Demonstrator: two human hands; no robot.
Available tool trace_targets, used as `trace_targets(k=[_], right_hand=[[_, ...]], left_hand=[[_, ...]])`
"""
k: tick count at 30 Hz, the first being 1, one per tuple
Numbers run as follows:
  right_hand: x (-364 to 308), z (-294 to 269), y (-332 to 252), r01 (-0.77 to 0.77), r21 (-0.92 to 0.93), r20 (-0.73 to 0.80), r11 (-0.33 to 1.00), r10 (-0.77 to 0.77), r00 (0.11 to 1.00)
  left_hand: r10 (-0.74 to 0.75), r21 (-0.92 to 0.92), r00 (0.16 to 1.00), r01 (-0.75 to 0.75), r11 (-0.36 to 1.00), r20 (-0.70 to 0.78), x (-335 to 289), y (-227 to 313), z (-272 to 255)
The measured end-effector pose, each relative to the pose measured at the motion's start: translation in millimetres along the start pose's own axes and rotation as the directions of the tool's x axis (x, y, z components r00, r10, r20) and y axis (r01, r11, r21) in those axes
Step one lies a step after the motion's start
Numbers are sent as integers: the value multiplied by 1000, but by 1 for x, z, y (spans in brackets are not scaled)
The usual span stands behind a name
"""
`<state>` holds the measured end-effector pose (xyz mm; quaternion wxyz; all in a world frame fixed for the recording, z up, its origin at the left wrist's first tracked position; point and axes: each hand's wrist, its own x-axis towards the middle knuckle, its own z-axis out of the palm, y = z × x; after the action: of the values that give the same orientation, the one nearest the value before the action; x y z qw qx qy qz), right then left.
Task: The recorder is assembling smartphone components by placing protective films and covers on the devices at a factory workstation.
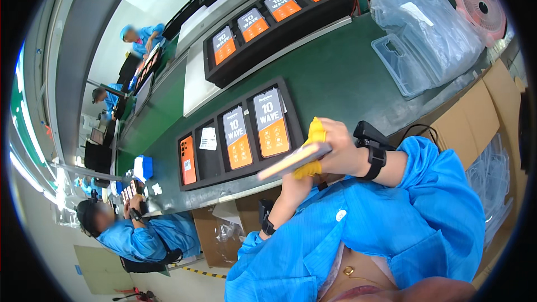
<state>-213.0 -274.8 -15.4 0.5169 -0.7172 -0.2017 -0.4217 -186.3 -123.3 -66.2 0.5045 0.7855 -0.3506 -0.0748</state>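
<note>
In front of my chest a smartphone (296, 161) is held tilted, seen nearly edge-on. My right hand (342, 148) is closed round a yellow cloth (316, 131), which is pressed against the phone. My left hand (295, 188) grips the phone from below, its fingers partly hidden behind the phone and cloth. Just beyond lies a black foam tray (210, 182). It holds an orange phone (188, 160) back up, and phones with grey-and-orange screen films (237, 137). One slot has only a white label (208, 138) in it.
A second black tray (229, 72) of film-covered phones stands farther back. At the right are a bag of clear plastic cases (419, 28), a pink fan (482, 5) and an open cardboard box (470, 112). A co-worker (140, 235) sits to my left along the green bench (330, 67).
</note>
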Motion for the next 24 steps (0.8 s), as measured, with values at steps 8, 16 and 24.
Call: trace_targets(k=[8,16,24], right_hand=[[60,-38,43,72,-309,316,948,31,948],[25,-77,192,-52,-953,92,297,452,887],[-46,-16,72,-227,-245,475,943,321,819]], left_hand=[[-93,-656,995,85,750,22,-20,-3,-71],[-486,-333,802,379,863,-347,-22,-82,-227],[-689,-259,724,659,707,-40,-20,-113,-269]])
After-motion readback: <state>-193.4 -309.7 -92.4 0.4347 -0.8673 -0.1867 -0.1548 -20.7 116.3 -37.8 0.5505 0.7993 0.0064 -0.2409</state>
